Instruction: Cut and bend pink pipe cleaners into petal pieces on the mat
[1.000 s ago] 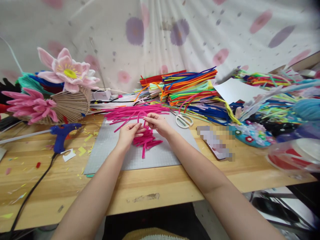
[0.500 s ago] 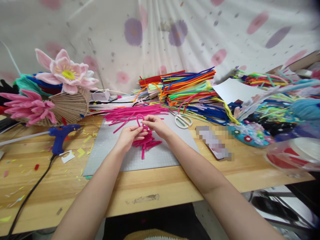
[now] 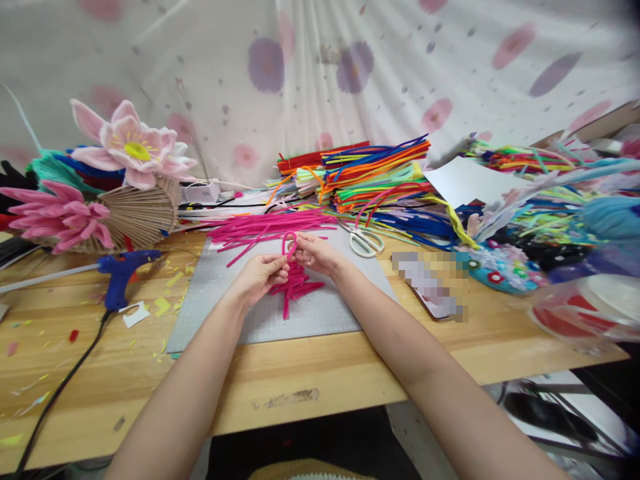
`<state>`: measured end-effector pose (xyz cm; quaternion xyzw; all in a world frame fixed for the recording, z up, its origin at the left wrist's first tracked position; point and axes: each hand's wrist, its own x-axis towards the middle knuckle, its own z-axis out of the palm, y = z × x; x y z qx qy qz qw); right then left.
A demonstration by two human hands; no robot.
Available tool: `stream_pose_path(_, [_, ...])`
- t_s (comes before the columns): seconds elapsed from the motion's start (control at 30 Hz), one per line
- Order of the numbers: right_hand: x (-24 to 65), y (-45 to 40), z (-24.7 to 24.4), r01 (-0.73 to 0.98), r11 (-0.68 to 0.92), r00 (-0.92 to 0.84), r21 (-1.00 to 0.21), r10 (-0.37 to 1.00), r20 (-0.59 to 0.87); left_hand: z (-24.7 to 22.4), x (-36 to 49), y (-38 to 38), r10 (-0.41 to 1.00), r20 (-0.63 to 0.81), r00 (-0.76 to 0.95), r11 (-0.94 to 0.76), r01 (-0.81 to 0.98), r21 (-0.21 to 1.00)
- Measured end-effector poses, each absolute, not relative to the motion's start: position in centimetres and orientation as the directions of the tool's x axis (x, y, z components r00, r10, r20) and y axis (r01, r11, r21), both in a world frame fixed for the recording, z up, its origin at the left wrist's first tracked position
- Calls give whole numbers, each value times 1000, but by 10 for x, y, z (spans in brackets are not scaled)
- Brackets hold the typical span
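Observation:
Between my two hands a magenta pipe cleaner (image 3: 289,236) is bent into a small upright loop. My left hand (image 3: 265,275) pinches its lower end between thumb and fingers. On the right side of the loop, my right hand (image 3: 316,255) grips it with curled fingertips. Below the hands a pile of folded magenta pipe cleaners (image 3: 295,288) lies on the grey cutting mat (image 3: 210,313), partly hidden by my fingers. A bundle of straight magenta pipe cleaners (image 3: 270,225) rests along the mat's far edge.
A blue glue gun (image 3: 117,277) with a trailing black cord lies left of the mat. White-handled scissors (image 3: 366,241) and a blurred-out phone (image 3: 430,287) are at the right. Pipe-cleaner flowers (image 3: 135,147) stand back left; colourful pipe-cleaner bundles (image 3: 375,177) are piled behind.
The loop has become smaller and rounder and shifted slightly right. My left hand has turned a little and my right hand has moved slightly right, its fingers more curled.

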<state>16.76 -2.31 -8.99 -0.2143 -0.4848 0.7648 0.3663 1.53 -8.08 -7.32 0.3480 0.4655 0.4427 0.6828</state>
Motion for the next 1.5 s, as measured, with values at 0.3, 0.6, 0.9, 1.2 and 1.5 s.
stream_pose_path(0.3, [166,-18,-90,-469,-313,-570,-826,821,12,-74,20,-83,918,-329,223,389,-345,854])
stream_pose_path(0.6, [173,-22,-85,-442,-289,-558,-849,830,8,-78,22,-80,920,-337,199,390,-396,831])
stream_pose_path(0.9, [168,-19,-89,-423,-250,-530,-871,848,14,-80,22,-80,923,-325,206,383,-394,836])
stream_pose_path(1.2, [164,-12,-98,-421,-301,-554,-856,832,-20,-78,24,-84,929,-295,224,344,-227,911])
stream_pose_path(1.5, [167,-12,-94,-517,-381,-570,-766,821,-24,-80,20,-83,866,-369,338,481,-359,800])
